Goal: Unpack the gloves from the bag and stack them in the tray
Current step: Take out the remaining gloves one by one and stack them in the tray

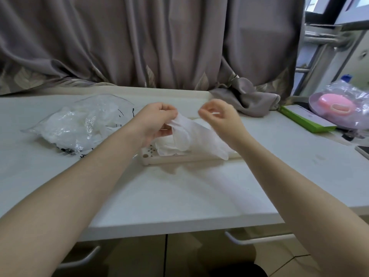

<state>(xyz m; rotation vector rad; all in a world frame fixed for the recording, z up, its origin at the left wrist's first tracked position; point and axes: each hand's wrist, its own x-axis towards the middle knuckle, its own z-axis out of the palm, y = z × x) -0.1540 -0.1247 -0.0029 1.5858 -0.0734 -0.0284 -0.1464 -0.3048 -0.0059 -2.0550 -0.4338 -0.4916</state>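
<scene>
on the left of the white worktop [179, 196] lies the clear bag [79, 124], crumpled, with more white gloves showing through it and black print on its near and right sides. just right of the bag, the left hand [157, 122] is raised over the tray [191, 157]; its grip is closed on the glove [185, 132], fingers and thumb curled round one bunched end of it. the glove is thin and white and hangs from that hand down to the right, its lower end drooping over the tray's near rim. under it, in the tray, rests a low stack [167, 146] of white gloves; the bare left end of the tray shows small round holes. the tray sits on the worktop, close to the bag. the right hand [219, 118] is held just right of the glove's top end, fingers curled inward with fingertips near the thumb; whether this grip pinches an edge of the glove cannot be told. behind runs a grey-brown curtain [159, 47], its tail bunched on the worktop to the right. further right lie a green box [305, 120] and a pink thing in clear wrap [339, 108].
</scene>
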